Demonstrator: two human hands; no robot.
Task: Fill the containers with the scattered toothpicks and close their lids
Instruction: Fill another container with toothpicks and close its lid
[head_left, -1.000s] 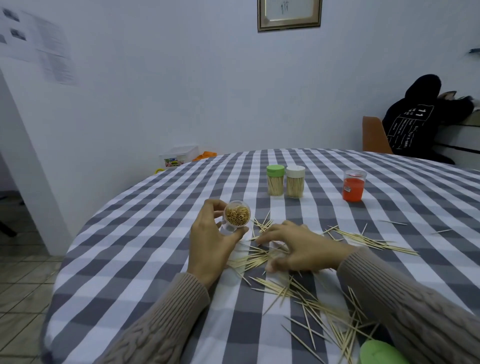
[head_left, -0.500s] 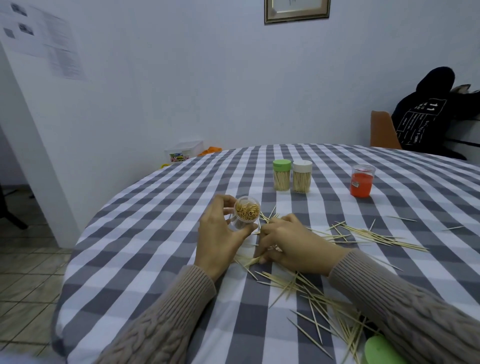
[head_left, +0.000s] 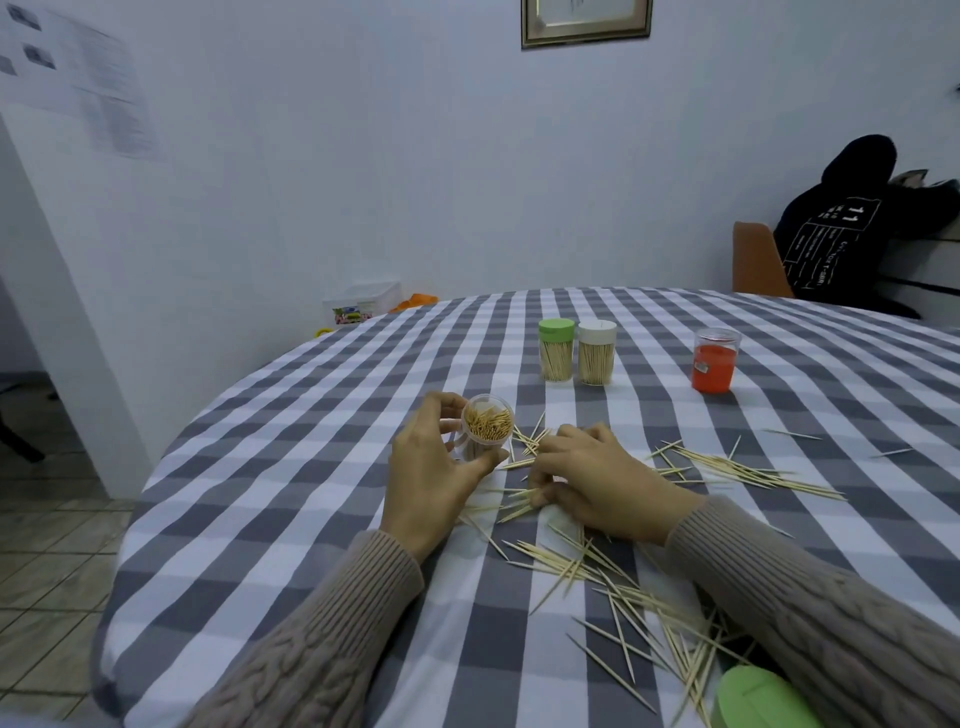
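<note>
My left hand (head_left: 434, 475) grips an open clear container (head_left: 485, 428) packed with toothpicks, tilted with its mouth toward me. My right hand (head_left: 597, 480) lies palm down just right of it, fingertips curled onto a few loose toothpicks (head_left: 514, 501) on the cloth. More scattered toothpicks (head_left: 613, 582) lie in front of me and to the right (head_left: 748, 470). Two filled, closed containers stand farther back, one with a green lid (head_left: 556, 351), one with a white lid (head_left: 596, 352). A loose green lid (head_left: 758, 699) sits at the near edge.
The round table wears a grey-and-white checked cloth (head_left: 311, 467). A clear container with an orange lid inside (head_left: 714, 361) stands at the back right. A chair with a black hoodie (head_left: 831, 234) is behind the table. The table edge drops off to the left.
My right hand slid closer to the container and its fingers curled over the toothpicks. My left hand kept holding the container. The view shifted slightly.
</note>
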